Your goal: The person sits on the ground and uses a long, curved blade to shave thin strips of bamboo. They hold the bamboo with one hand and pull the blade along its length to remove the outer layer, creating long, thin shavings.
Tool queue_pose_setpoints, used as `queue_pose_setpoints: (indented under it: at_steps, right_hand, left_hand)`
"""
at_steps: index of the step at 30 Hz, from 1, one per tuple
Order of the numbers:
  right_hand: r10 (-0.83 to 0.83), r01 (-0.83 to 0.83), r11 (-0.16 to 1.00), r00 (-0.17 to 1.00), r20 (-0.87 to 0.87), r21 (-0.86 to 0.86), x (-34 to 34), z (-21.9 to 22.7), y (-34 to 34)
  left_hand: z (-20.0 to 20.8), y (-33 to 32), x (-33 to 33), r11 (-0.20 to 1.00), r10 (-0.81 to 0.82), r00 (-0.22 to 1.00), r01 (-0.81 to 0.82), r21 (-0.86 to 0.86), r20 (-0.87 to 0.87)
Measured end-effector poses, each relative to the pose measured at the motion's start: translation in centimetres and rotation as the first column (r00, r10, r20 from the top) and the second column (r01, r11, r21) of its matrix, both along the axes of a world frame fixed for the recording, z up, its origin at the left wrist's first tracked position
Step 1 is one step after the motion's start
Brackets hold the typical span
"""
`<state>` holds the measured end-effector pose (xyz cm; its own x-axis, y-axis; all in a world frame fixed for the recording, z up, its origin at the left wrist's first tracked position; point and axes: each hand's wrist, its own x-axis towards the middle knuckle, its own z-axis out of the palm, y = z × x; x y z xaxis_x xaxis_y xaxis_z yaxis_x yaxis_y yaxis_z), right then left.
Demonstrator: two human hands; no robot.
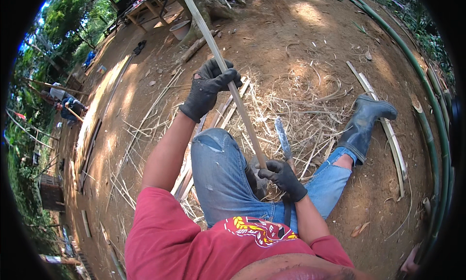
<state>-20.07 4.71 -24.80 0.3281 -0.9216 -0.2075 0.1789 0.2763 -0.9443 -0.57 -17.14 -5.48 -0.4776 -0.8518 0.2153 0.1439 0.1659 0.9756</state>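
Note:
A long pale bamboo strip (245,108) slants from the top of the view down to my lap. Gloved in black, my left hand (209,86) is closed round it at about the middle of its visible length. The black-gloved right hand (284,179) pinches the strip's lower end between its fingers, above my jeans. Just beyond that hand is a long knife (283,139), its grey blade pointing away from me. The lower part of the knife's handle is hidden by the hand; I cannot tell whether it is held or lying there.
Pale shavings (310,110) are heaped on the dirt ground around my legs. Split strips (383,120) lie by my right boot (366,124). Green bamboo poles (432,120) run along the right. At the far left a person (70,107) is beside some poles; a bucket (180,30) stands near a tree.

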Motion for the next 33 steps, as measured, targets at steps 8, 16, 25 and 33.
queue_pose_setpoints:
  at_steps: [8, 16, 25, 33]
  right_hand:
    - [-0.023, 0.03, 0.994, 0.998, -0.065, 0.108, -1.2, -5.4, -1.1]
    - [-0.291, 0.216, 0.957, 0.663, -0.69, -0.196, -1.5, -7.9, -5.2]
    - [-0.006, 0.319, 0.946, 0.189, -0.982, 0.055, -2.6, -14.7, -4.6]
    - [-0.011, 0.373, 0.923, 0.257, -0.966, 0.089, -2.9, -12.3, -4.6]
  left_hand:
    - [7.5, -3.5, 1.2, 0.984, 0.103, 0.994, -0.108, -0.145, -0.042]
    - [24.7, -9.4, 3.7, 0.893, 0.139, 0.846, -0.331, -0.304, -0.514]
    - [21.9, -10.6, 7.0, 0.51, 0.264, 0.938, -0.335, -0.792, -0.227]
    - [10.9, -3.8, 0.1, 0.733, 0.224, 0.808, -0.508, -0.453, -0.545]
